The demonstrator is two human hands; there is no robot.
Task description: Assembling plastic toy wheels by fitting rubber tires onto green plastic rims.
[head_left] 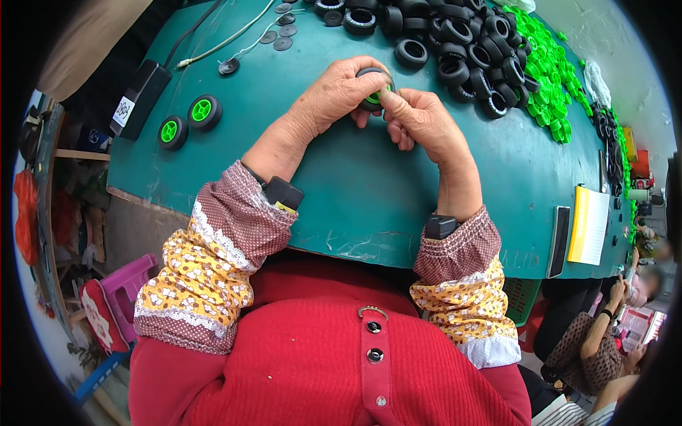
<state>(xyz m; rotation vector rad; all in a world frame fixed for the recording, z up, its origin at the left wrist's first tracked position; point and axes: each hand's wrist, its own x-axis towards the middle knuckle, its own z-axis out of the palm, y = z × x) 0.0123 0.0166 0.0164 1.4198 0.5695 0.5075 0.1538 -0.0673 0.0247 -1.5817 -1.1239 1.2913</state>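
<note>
Above the middle of the green table, my left hand (pixel 347 89) grips a black toy tyre with a bright green wheel hub (pixel 372 99) in it. My right hand (pixel 419 117) meets it from the other side, thumb and fingers pinched at the hub's right edge. My fingers cover part of the wheel, so how far the hub sits in the tyre cannot be seen. Off to the left rest two wheels, one with its green hub facing up (pixel 204 112) and another wheel (pixel 172 133) beside it.
A heap of black tyres (pixel 455 60) lies at the back right, with a pile of green hubs (pixel 543 78) beyond it. Black discs (pixel 283 43) and a cable (pixel 227 39) lie at the back left, near a black box (pixel 142 99). A yellow-edged notepad (pixel 588 226) and a phone (pixel 559 241) lie at right.
</note>
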